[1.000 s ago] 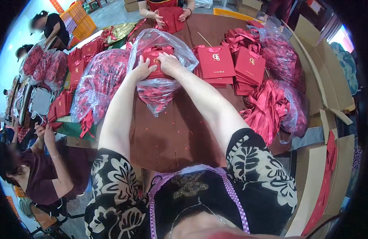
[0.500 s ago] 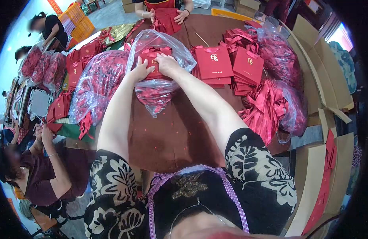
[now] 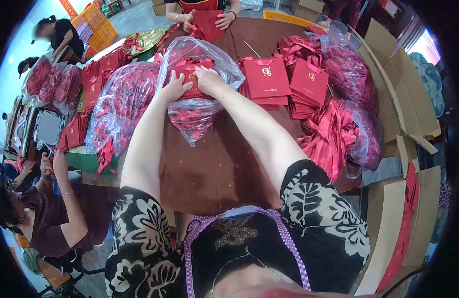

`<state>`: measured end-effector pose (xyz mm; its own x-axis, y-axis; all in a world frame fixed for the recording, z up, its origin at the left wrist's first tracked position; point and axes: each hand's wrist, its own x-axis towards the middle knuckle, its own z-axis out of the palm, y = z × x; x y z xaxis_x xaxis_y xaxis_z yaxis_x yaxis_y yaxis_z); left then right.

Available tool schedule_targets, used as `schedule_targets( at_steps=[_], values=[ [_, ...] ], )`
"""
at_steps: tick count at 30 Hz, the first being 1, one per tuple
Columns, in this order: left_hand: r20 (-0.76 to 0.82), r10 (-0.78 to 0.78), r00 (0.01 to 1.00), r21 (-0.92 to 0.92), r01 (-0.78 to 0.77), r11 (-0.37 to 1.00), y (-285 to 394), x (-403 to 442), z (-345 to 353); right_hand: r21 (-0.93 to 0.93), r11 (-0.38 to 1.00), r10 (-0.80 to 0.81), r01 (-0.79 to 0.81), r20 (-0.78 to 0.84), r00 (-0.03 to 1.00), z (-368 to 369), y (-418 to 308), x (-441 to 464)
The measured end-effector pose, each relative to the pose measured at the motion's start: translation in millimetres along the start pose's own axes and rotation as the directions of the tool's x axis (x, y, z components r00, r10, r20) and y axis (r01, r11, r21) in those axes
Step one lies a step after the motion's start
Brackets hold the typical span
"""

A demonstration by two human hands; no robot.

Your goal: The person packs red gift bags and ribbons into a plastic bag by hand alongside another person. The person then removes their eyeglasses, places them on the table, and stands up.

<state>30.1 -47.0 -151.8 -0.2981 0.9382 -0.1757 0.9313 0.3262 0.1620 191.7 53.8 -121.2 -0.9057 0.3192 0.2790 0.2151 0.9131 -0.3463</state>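
Lying inside a clear plastic bag (image 3: 233,74) on the brown bench (image 3: 209,174), the stacked red gift bags (image 3: 194,93) look light and fairly stiff, probably smooth card that could slide or crease; their flat side edges seem the surest hold, with both hands squaring the pile, while the thin plastic is likely slippery. The left hand (image 3: 176,88) rests on the stack, thumb spread apart from fingers. The right hand (image 3: 209,80) lies over its far side, fingers bent; whether they grip cannot be told.

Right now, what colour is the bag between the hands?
Red: the bag shows best in the head view.
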Motion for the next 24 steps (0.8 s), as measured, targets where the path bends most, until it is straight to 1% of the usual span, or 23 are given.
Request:
schedule_targets(
  at_steps=[2,3,12,14,17,18,19,21,23,24],
  values=[
    [0.028,-0.059,0.998,-0.076,0.061,0.995,14,-10,-13,0.021,1.000,0.006,-0.006,-0.021,1.000,1,0,0],
    [0.028,-0.059,0.998,-0.076,0.061,0.995,12,-9,-11,0.021,1.000,0.007,-0.006,-0.020,1.000,1,0,0],
    [0.045,-0.038,0.998,0.007,0.037,0.999,3,0,-3,0.020,1.000,0.010,-0.009,-0.046,0.999,5,2,2],
    [0.044,-0.071,0.996,-0.073,0.074,0.995,9,-5,-8,0.023,0.999,0.025,-0.024,-0.027,0.999,3,1,2],
    [0.045,-0.109,0.993,-0.120,0.113,0.986,19,-13,-17,0.035,0.999,0.026,-0.025,-0.038,0.999,6,2,3],
    [0.044,-0.109,0.993,-0.119,0.113,0.986,16,-11,-14,0.035,0.999,0.025,-0.024,-0.039,0.999,7,2,3],
    [0.056,-0.069,0.996,-0.022,0.070,0.997,13,-8,-12,0.032,0.999,0.022,-0.020,-0.048,0.999,7,3,3],
    [0.073,-0.029,0.997,0.074,0.024,0.997,12,-6,-11,0.028,0.999,0.020,-0.018,-0.056,0.998,7,3,3],
    [0.105,-0.048,0.993,-0.023,0.051,0.998,26,-18,-26,0.019,1.000,0.012,-0.011,-0.045,0.999,4,1,1],
    [0.106,-0.049,0.993,-0.023,0.052,0.998,25,-17,-24,0.020,1.000,0.011,-0.011,-0.045,0.999,4,1,1]
  ],
)
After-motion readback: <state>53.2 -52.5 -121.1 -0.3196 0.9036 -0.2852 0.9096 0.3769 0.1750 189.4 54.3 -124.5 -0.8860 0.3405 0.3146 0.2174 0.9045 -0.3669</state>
